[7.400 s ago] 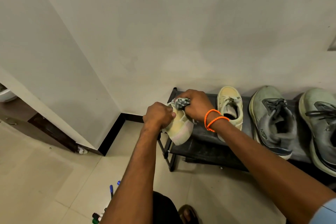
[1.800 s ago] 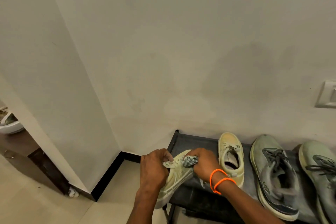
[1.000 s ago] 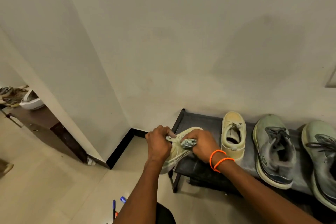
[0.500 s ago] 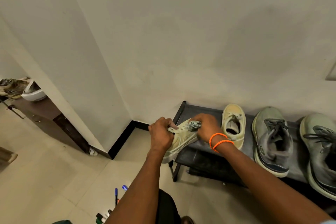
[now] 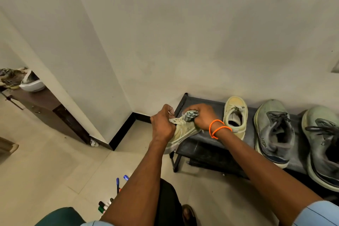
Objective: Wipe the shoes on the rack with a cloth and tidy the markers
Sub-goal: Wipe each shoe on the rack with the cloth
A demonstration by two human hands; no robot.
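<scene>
Far left we see a dark wooden bench (image 5: 39, 100) w/ a white helmet-like thing (image 5: 31, 84) on top and some blurred clutter beside it, too unclear to name. Moving right, the floor (image 5: 45, 167) is pale tile, and near the bottom centre-left lie the markers (image 5: 104, 206): a cluster w/ dark and green caps low down, plus a blue pen (image 5: 117, 184) and a blue cap (image 5: 126, 177) just above, partly hidden by our left forearm. Next, our left hand (image 5: 162, 124) grips the cream shoe (image 5: 180, 135) around its lace and tongue area, fingers curled tight on it; the shoe is tilted, heel end low and hanging off the left edge of the rack (image 5: 205, 149), toe end up toward the hands. Right beside it, touching the same shoe, our right hand (image 5: 202, 116) holds a bunched grey-green cloth (image 5: 190, 114), fingers closed round it, pressing it onto the shoe's upper near the laces. Two orange bands (image 5: 218, 128) sit on that wrist. On the rack top, just right of the hands, the other cream shoe (image 5: 235, 116) stands flat, toe to the wall. Further right, well apart from the hands, a grey-green sneaker (image 5: 274, 132) w/ dark laces lies flat, and at the frame's right edge its pair (image 5: 324, 145), partly cut off.
</scene>
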